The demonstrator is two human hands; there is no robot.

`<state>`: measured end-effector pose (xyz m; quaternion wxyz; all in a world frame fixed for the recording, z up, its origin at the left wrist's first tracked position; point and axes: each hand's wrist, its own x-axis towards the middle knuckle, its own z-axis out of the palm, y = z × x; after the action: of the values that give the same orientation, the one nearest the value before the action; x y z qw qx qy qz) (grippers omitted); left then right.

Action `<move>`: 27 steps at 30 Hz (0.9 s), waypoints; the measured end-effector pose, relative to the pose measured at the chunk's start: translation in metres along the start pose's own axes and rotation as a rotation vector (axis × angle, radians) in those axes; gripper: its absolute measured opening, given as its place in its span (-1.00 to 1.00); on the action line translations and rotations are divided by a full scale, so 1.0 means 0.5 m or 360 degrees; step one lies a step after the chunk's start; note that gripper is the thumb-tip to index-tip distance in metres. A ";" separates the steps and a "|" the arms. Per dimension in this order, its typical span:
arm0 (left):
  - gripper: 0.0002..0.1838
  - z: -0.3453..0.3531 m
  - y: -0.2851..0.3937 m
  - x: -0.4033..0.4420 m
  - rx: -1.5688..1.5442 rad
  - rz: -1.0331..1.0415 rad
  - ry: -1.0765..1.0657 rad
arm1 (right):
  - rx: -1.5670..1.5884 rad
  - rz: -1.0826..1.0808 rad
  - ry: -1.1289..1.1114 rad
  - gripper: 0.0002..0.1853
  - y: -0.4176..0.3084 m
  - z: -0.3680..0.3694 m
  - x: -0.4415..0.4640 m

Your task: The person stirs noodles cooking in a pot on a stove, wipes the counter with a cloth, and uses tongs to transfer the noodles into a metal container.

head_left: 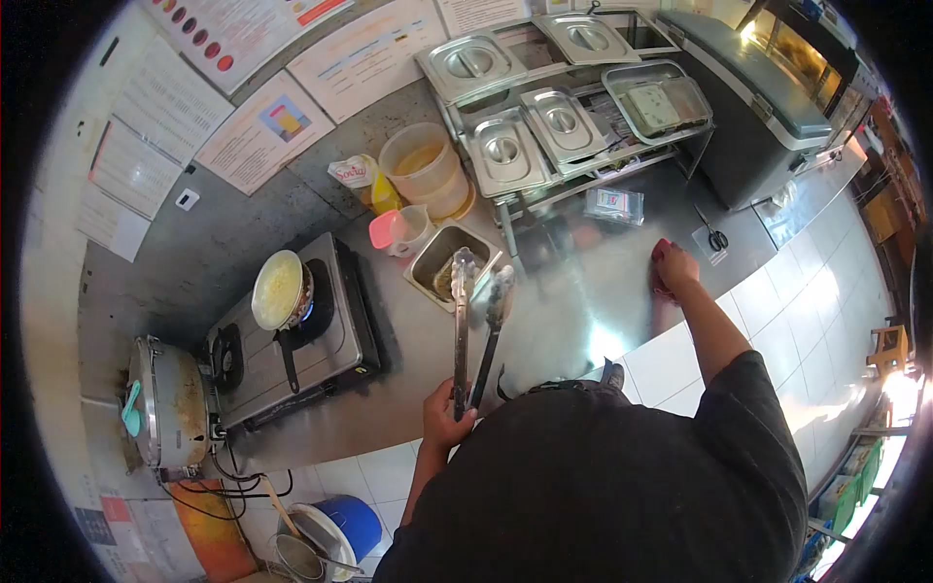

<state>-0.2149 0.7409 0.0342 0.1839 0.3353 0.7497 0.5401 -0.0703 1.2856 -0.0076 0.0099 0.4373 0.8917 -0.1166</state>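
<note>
My left hand [447, 416] is closed around metal tongs [461, 335] near the counter's front edge. The tongs' arms are spread, with nothing between their tips. Just beyond the tips sits a rectangular steel container [425, 275]; its contents are hard to make out. On the right part of the counter, my right hand [678, 269] grips a red cloth [663, 255], mostly hidden under the fingers. To the left, a small frying pan [292, 335] with a pale yellow layer inside rests on a gas stove [335, 374]. A blue flame shows beneath it.
Behind the counter's middle stand a plastic tub [423, 160], a pink-lidded jug [413, 230] and a rack with lidded steel pans [501, 151]. Scissors [716, 238] lie near the right edge, beside a grey cooler [743, 107]. A large pot [170, 408] stands left of the stove.
</note>
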 end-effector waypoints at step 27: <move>-0.47 -0.130 -0.084 -0.202 -0.0089 -0.0176 0.0497 | -0.0682 0.0069 -0.0203 -0.74 -0.042 0.038 0.049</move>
<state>-0.1979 0.6174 0.0089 0.1038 0.2004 0.7711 0.5953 -0.1033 1.2881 -0.0248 0.1614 0.4361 0.8840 0.0483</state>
